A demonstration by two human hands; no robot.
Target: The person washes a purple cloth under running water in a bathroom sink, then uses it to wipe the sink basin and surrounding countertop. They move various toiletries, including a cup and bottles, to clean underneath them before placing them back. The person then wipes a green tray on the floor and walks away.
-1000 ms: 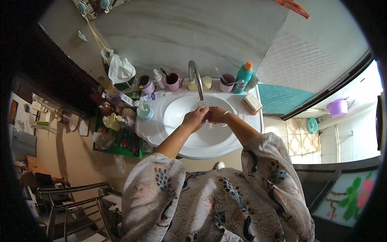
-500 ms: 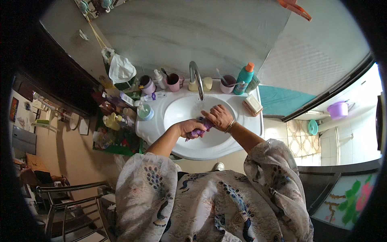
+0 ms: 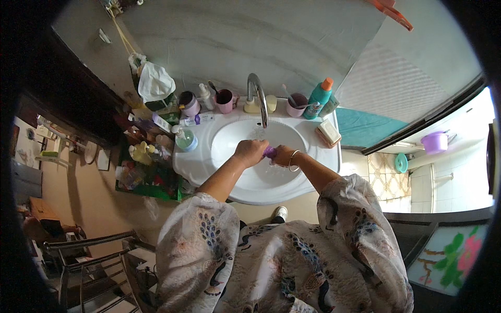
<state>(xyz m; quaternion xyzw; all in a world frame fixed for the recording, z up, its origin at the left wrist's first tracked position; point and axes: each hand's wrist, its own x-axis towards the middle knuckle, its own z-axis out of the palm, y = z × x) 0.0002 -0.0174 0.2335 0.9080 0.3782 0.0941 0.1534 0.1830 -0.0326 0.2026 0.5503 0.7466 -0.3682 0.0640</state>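
Over the white sink basin (image 3: pixel 224 143), a small purple cloth (image 3: pixel 270 152) is bunched up tight between my two hands. My left hand (image 3: pixel 251 153) is closed around its left end, knuckles up. My right hand (image 3: pixel 284 156), with a bangle at the wrist, grips the right end. Only the short twisted middle of the cloth shows; the rest is hidden in my fists. The curved metal faucet (image 3: pixel 254 86) arches just beyond my hands. Below it the basin looks wet.
Along the sink's back stand a pink cup (image 3: pixel 224 101), a pump bottle (image 3: pixel 206 97), another cup (image 3: pixel 297 105) and a teal bottle with orange cap (image 3: pixel 318 99). A soap box (image 3: pixel 327 133) sits at right, a blue-white pump bottle (image 3: pixel 185 139) at left. A green crate (image 3: pixel 148 195) adjoins the sink's left.
My hands have shifted from kneading the loosely hanging cloth to gripping its two ends, bunching it tightly. The left hand has turned knuckles up and moved higher.
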